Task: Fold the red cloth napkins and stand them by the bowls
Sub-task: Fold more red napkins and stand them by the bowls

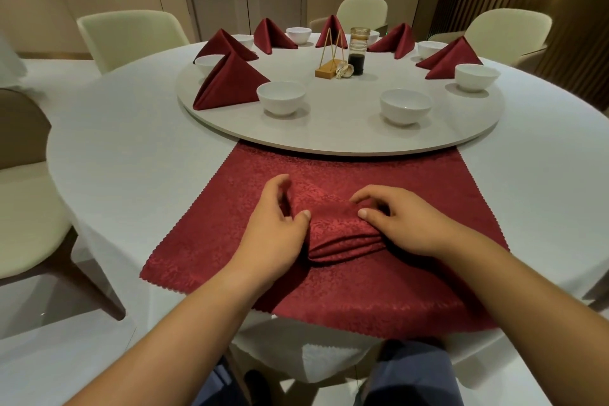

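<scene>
Both left hand (275,227) and right hand (408,224) pinch a fold of red napkin (362,290), far edge seemingly under the turntable (329,133).

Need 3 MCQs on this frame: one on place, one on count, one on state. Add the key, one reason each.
1. Where does the glass jar of dark liquid stand?
A. on the round white turntable
B. on a chair seat
C. on the floor

2. How many folded red napkins stand on the turntable?
A. three
B. six
C. nine

3. The spread red cloth napkin is:
A. flat throughout
B. gathered into pleats at its middle
C. rolled into a tube

Key:
1A: the jar sits near the turntable's centre.
2B: six red peaks ring it.
3B: the left hand and right hand pinch stacked pleats between them.
</scene>
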Demonstrator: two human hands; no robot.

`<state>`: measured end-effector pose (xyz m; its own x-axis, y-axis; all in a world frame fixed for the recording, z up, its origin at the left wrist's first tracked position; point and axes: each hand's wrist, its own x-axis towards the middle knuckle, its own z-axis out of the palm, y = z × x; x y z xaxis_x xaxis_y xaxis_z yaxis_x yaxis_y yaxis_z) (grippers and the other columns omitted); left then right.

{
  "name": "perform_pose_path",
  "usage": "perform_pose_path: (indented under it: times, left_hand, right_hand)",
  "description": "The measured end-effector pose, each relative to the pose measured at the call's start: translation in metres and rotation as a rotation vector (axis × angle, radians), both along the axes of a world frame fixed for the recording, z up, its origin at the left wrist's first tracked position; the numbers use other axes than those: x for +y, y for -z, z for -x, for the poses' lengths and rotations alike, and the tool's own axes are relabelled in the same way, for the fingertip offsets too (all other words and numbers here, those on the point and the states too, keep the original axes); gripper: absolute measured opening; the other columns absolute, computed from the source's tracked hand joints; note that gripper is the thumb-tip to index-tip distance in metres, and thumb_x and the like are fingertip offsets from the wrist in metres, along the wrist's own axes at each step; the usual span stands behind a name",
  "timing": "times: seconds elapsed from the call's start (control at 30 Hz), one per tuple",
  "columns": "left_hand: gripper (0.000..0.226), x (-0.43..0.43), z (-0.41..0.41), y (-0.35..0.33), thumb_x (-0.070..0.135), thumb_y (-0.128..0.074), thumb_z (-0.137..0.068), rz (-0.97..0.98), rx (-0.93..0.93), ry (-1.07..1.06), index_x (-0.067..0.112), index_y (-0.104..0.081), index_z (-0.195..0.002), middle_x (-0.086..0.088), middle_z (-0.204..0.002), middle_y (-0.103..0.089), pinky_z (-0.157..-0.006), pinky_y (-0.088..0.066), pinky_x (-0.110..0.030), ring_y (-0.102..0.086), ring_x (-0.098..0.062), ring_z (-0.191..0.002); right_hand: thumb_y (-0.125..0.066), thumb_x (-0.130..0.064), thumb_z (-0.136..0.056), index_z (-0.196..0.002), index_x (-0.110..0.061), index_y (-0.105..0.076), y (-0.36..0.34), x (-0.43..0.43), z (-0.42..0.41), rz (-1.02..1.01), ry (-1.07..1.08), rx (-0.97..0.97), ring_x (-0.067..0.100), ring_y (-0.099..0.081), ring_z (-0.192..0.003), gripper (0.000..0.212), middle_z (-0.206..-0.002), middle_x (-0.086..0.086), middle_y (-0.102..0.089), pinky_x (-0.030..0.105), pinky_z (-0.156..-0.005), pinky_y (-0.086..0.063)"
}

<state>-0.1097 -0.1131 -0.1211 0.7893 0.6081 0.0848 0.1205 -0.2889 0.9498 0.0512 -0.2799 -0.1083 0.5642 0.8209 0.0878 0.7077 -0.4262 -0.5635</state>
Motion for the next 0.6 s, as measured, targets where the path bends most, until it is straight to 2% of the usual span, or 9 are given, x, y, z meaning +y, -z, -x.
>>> perform_pose_path:
  times: [0.1,0.13,0.23,0.3,0.37,0.47,0.6]
  left_hand:
    - [0.064,-0.002,0.003,0.000,0.013,-0.067,-0.095,-0.103,0.008,-0.041,0.030,-0.038,-0.149,0.006,-0.151,-0.036,-0.116,-0.040,-0.035,-0.050,-0.008,-0.128]
    - [0.061,-0.003,0.005,0.002,0.012,-0.066,-0.095,-0.150,0.015,-0.039,0.030,-0.040,-0.147,0.003,-0.153,-0.031,-0.117,-0.038,-0.036,-0.046,-0.009,-0.132]
    - [0.049,-0.010,0.008,0.004,0.010,-0.058,-0.097,-0.391,0.057,0.014,0.028,-0.050,-0.142,-0.001,-0.163,-0.017,-0.124,-0.024,-0.040,-0.019,-0.017,-0.150]
    - [0.044,-0.011,0.009,0.004,0.020,-0.050,-0.101,-0.588,0.098,0.077,0.028,-0.052,-0.144,0.001,-0.168,-0.015,-0.126,-0.013,-0.039,-0.008,-0.013,-0.154]
    - [0.053,-0.009,0.006,0.002,0.041,-0.032,-0.103,-0.715,0.187,0.190,0.027,-0.042,-0.153,0.004,-0.169,-0.013,-0.127,-0.001,-0.034,0.000,-0.009,-0.155]
    - [0.068,-0.006,0.006,0.005,0.056,-0.012,-0.103,-0.859,0.344,0.329,0.023,-0.018,-0.162,0.005,-0.170,-0.001,-0.125,0.011,-0.032,0.014,-0.006,-0.154]
    - [0.086,-0.006,0.008,0.012,0.063,0.009,-0.088,-0.950,0.455,0.377,0.020,0.000,-0.162,0.003,-0.169,0.012,-0.124,0.015,-0.036,0.025,-0.008,-0.151]
  right_hand:
    - [-0.059,-0.025,-0.099,-0.119,-0.030,-0.065,-0.003,0.004,0.003,0.050,0.005,-0.021,0.001,-0.059,-0.091,0.021,-0.102,-0.011,-0.066,0.024,-0.086,-0.043]
    - [-0.058,-0.025,-0.100,-0.121,-0.028,-0.065,-0.004,0.004,0.004,0.070,0.007,-0.035,0.006,-0.060,-0.096,0.022,-0.107,-0.009,-0.065,0.026,-0.090,-0.044]
    - [-0.054,-0.023,-0.101,-0.125,-0.025,-0.065,-0.005,0.005,0.007,0.109,0.022,-0.053,0.009,-0.057,-0.107,0.027,-0.115,-0.007,-0.061,0.024,-0.097,-0.041]
    - [-0.049,-0.019,-0.102,-0.126,-0.025,-0.066,-0.005,0.006,0.008,0.123,0.037,-0.050,0.011,-0.056,-0.109,0.030,-0.114,-0.007,-0.059,0.023,-0.097,-0.039]
    - [-0.045,-0.019,-0.101,-0.128,-0.026,-0.065,-0.003,0.006,0.011,0.144,0.056,-0.071,0.014,-0.058,-0.108,0.034,-0.108,-0.007,-0.056,0.029,-0.098,-0.042]
    - [-0.041,-0.026,-0.101,-0.132,-0.029,-0.061,-0.002,0.006,0.018,0.168,0.086,-0.137,0.019,-0.056,-0.111,0.038,-0.110,-0.005,-0.055,0.038,-0.100,-0.043]
    - [-0.024,-0.042,-0.097,-0.142,-0.030,-0.051,-0.005,0.003,0.041,0.182,0.085,-0.421,0.019,-0.044,-0.130,0.055,-0.137,-0.004,-0.054,0.040,-0.111,-0.034]
